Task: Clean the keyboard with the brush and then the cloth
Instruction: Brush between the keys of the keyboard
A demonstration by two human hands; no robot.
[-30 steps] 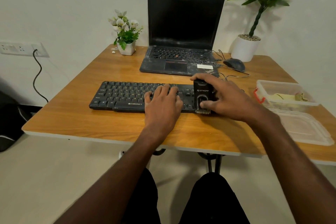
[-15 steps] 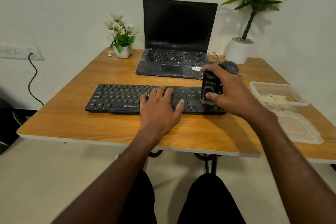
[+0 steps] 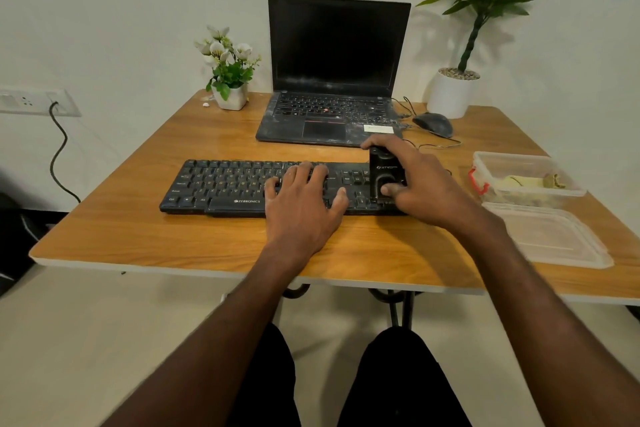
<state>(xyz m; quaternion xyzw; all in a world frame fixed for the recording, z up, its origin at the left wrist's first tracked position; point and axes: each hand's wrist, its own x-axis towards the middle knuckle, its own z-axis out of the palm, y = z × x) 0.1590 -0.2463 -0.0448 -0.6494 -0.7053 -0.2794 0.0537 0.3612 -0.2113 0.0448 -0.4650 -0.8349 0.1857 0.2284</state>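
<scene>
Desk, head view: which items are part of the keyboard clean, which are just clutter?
In use: keyboard, brush gripped by right hand, left hand flat on keys, cloth in tub.
Idle: laptop, mouse, flower pot, plant, lid.

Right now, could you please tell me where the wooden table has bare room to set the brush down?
Bare wood lies left of the black keyboard, and between it and the small white flower pot. The right side is crowded: clear plastic box and flat lid.
</scene>
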